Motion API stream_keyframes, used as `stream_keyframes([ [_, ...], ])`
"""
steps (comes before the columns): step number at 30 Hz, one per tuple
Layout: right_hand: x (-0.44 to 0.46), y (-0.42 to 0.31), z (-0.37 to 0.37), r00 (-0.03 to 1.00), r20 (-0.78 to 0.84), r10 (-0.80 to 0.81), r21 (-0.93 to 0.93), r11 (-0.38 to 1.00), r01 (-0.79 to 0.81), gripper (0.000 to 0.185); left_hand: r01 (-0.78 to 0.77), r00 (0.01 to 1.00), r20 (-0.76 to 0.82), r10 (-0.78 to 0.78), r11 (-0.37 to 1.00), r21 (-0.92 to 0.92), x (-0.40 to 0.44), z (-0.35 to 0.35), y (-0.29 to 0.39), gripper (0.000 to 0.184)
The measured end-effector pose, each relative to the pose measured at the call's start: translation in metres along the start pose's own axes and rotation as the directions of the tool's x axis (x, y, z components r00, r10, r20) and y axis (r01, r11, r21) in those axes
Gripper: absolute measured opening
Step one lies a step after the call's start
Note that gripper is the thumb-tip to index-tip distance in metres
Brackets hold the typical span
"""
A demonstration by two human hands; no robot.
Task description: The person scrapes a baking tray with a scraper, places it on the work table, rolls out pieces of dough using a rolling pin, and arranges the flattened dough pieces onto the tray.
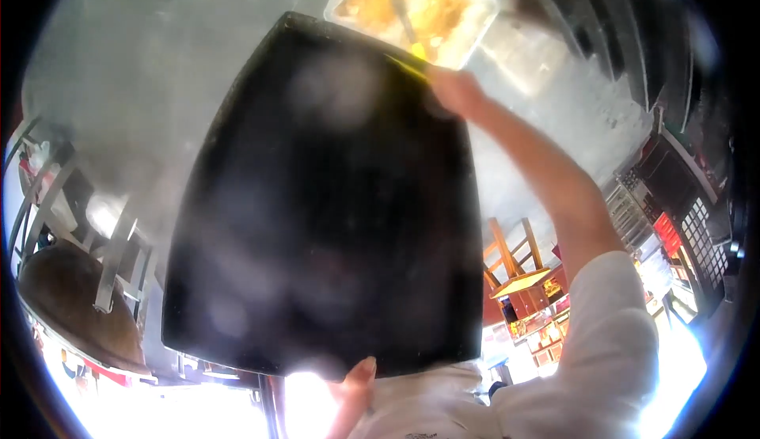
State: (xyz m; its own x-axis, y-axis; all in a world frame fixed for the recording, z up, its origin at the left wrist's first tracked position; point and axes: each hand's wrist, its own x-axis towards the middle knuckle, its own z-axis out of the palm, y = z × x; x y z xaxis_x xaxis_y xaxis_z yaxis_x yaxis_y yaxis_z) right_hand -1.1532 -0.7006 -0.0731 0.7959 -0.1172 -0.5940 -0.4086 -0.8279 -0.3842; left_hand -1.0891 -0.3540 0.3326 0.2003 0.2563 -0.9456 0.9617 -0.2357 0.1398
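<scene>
A large black board (pixel 324 201) with rounded edges fills the middle of the view. At its bottom edge my left hand (pixel 354 391) grips it, with the thumb over the front surface. My right hand (pixel 455 92) is at the board's upper right edge, closed round a thin yellow object (pixel 410 67) that lies against the dark surface. Motion blur hides the exact shape of the object and of the fingers. Just beyond the top edge stands a pale tray (pixel 336 0) with orange-yellow contents and a dark tool with yellow parts.
A grey surface (pixel 134 75) spreads behind the board. At the lower right are a wooden stool (pixel 518 281) and red shelving. A round brown tabletop (pixel 75 304) and metal legs stand at the left. Dark curved bars and a black grid crate (pixel 704 241) line the right.
</scene>
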Motion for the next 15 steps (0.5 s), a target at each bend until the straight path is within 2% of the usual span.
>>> stream_keyframes([
  [1,0.002,0.004,-0.001,0.995,0.006,-0.102,0.105,0.989,0.101,0.009,0.047,0.999,-0.027,-0.046,0.998,0.042,-0.004,-0.003,-0.002,0.036],
  [2,0.008,0.001,0.004,0.988,0.154,-0.014,0.136,0.991,-0.008,0.011,0.124,0.992,-0.045,-0.119,0.984,0.125,-0.006,-0.011,-0.004,0.031],
  [3,0.007,-0.007,0.008,0.995,0.073,-0.066,0.095,0.994,0.059,0.016,0.201,0.979,-0.063,-0.192,0.958,0.206,-0.008,-0.018,-0.007,0.027],
  [5,0.012,-0.010,-0.004,0.970,-0.126,-0.206,-0.037,0.978,0.203,0.024,0.106,0.994,-0.030,-0.103,0.981,0.163,-0.001,-0.005,-0.008,0.029],
  [6,0.023,-0.013,-0.021,0.924,-0.240,-0.297,-0.121,0.954,0.275,0.028,0.063,0.998,0.000,-0.064,0.986,0.153,-0.001,0.000,-0.006,0.028],
  [7,0.028,-0.016,-0.040,0.941,-0.258,-0.219,-0.150,0.971,0.185,0.031,0.021,0.999,0.030,-0.026,0.990,0.140,-0.001,0.006,-0.003,0.027],
  [8,0.035,-0.007,-0.056,0.915,-0.310,-0.258,-0.202,0.958,0.202,0.032,-0.048,0.998,0.057,0.038,0.981,0.188,0.001,0.009,-0.001,0.024],
  [10,0.041,-0.006,-0.090,0.933,-0.292,-0.208,-0.279,0.952,0.125,0.033,-0.173,0.983,0.105,0.150,0.944,0.280,0.001,0.012,0.008,0.024],
  [11,0.034,-0.007,-0.101,0.919,-0.328,-0.221,-0.149,0.972,0.181,0.025,-0.173,0.984,0.090,0.153,0.943,0.286,0.000,0.015,0.013,0.027],
  [12,0.025,-0.014,-0.109,0.936,-0.315,-0.159,-0.040,0.987,0.154,0.021,-0.172,0.985,0.076,0.156,0.941,0.292,-0.002,0.018,0.017,0.029],
  [14,-0.008,-0.033,-0.115,0.965,-0.262,-0.023,0.186,0.980,0.074,0.017,-0.068,0.998,0.026,0.063,0.968,0.243,-0.004,0.020,0.024,0.032],
  [15,-0.025,-0.036,-0.104,0.983,-0.162,0.082,0.368,0.930,-0.017,0.019,-0.020,1.000,0.020,0.016,0.975,0.220,-0.005,0.018,0.026,0.031],
])
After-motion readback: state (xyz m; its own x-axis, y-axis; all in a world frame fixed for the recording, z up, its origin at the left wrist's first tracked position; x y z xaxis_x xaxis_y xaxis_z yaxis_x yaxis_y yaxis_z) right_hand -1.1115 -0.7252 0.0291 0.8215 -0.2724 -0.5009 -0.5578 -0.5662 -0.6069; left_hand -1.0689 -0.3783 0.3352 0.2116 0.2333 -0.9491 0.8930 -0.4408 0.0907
